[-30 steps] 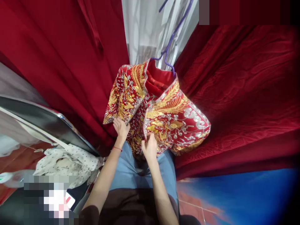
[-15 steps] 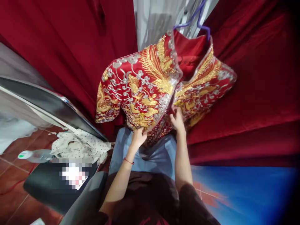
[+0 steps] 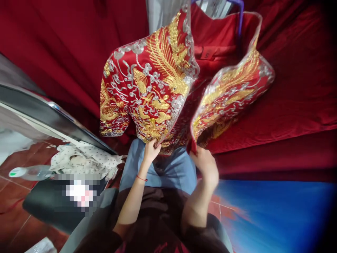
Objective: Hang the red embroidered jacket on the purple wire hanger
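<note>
A short-sleeved red jacket [image 3: 155,95] with gold and silver embroidery hangs in front of me from a purple hanger [image 3: 240,21]. Its front is parted, so the red lining and a small neck label show. My left hand [image 3: 152,151] pinches the lower corner of the left front panel. At the bottom of the right panel's edge, my right hand [image 3: 206,163] has its fingers closed on the fabric. Part of the jacket's hem rests by my knees, between the two hands.
Red curtains [image 3: 68,31] hang behind and to both sides. At left, a black seat [image 3: 42,203] bears a dotted white cloth [image 3: 79,158], a plastic bottle [image 3: 31,173] and a blurred-out item. A dark panel [image 3: 50,116] leans above it. Blue flooring [image 3: 276,214] lies at right.
My right hand has pulled the right front panel down and outward, opening the jacket wider. The jacket appears nearer and higher in view. My left hand keeps its hold on the left panel.
</note>
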The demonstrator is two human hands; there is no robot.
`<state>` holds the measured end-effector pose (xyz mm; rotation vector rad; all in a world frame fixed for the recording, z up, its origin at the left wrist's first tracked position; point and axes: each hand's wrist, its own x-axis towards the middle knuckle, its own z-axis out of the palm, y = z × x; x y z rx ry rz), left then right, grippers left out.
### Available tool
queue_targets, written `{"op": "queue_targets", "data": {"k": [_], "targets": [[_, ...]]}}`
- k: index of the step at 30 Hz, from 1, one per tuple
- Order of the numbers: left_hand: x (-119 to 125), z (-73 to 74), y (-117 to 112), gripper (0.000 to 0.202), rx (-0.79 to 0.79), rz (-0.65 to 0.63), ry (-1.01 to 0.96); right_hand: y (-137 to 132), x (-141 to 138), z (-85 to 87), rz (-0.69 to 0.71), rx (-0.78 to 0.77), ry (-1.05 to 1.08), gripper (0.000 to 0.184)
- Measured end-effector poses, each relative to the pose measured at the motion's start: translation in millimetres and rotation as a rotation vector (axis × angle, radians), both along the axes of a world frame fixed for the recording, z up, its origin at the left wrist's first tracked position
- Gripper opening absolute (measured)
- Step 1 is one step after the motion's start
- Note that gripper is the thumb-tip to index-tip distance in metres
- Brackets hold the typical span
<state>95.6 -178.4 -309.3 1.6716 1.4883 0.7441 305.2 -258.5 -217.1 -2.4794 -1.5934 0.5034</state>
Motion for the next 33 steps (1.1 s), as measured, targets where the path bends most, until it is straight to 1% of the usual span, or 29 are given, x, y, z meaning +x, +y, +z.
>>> {"op": "queue_targets", "data": {"k": [2, 3, 4, 5, 6, 7, 8, 9, 11, 13, 15, 17, 19, 22, 25, 27, 29, 31, 33], "targets": [[1.0, 0.2, 1.5, 0.019, -0.011, -0.037, -0.030, -12.2, -0.2, 14.2, 0.190, 0.107, 0.049, 0.017], [2.5, 0.8, 2.1, 0.017, -0.018, -0.061, -0.052, -11.5, -4.6, 17.6, 0.254, 0.140, 0.068, 0.017], [4.4, 1.7, 2.5, 0.015, -0.024, -0.085, -0.079, -6.0, -11.5, 17.8, 0.301, 0.140, 0.081, 0.017], [6.1, 3.1, 2.9, 0.013, -0.027, -0.108, -0.103, 3.8, -20.5, 14.9, 0.335, 0.106, 0.075, 0.016], [7.2, 4.8, 3.2, 0.012, -0.025, -0.124, -0.112, 16.2, -30.5, 9.6, 0.347, 0.052, 0.054, 0.014], [7.6, 6.8, 3.4, 0.012, -0.018, -0.134, -0.104, 29.4, -40.8, 2.8, 0.324, -0.023, 0.027, 0.015], [7.0, 9.0, 3.6, 0.011, -0.009, -0.138, -0.088, 41.4, -50.6, -4.3, 0.247, -0.100, -0.011, 0.020], [5.5, 11.3, 3.8, 0.012, -0.002, -0.140, -0.053, 50.8, -59.3, -10.7, 0.200, -0.104, -0.029, 0.025], [1.6, 15.7, 3.9, 0.010, 0.003, -0.148, 0.075, 59.4, -73.0, -19.5, 0.209, -0.069, -0.012, 0.027], [-0.6, 18.7, 3.7, 0.006, -0.015, -0.175, 0.250, 58.5, -82.2, -24.0, 0.271, 0.022, 0.038, 0.024], [1.6, 19.2, 3.2, 0.013, -0.042, -0.191, 0.421, 56.7, -87.3, -28.6, 0.280, 0.111, 0.083, 0.024], [7.1, 17.4, 3.0, 0.018, -0.062, -0.183, 0.501, 58.8, -87.5, -35.8, 0.248, 0.201, 0.143, 0.026], [13.7, 14.0, 4.0, 0.020, -0.056, -0.177, 0.517, 63.2, -82.9, -43.7, 0.246, 0.284, 0.245, 0.023], [23.3, 6.4, 10.8, 0.021, -0.011, -0.193, 0.485, 67.6, -75.5, -52.8, 0.299, 0.454, 0.391, 0.011], [32.5, -4.4, 25.5, 0.022, 0.021, -0.188, 0.433, 72.6, -76.1, -64.8, 0.291, 0.612, 0.424, 0.005], [35.5, -13.0, 37.2, 0.022, 0.040, -0.178, 0.391, 78.1, -76.5, -79.6, 0.228, 0.656, 0.441, 0.006], [33.8, -21.7, 47.3, 0.020, 0.061, -0.175, 0.330, 83.3, -72.2, -98.4, 0.163, 0.678, 0.484, 0.008], [28.4, -30.2, 54.3, 0.021, 0.074, -0.180, 0.250, 86.2, -64.4, -116.1, 0.144, 0.690, 0.525, 0.007], [23.2, -38.1, 58.7, 0.019, 0.078, -0.184, 0.153, 87.7, -58.0, -128.9, 0.161, 0.683, 0.562, 0.005]]}}
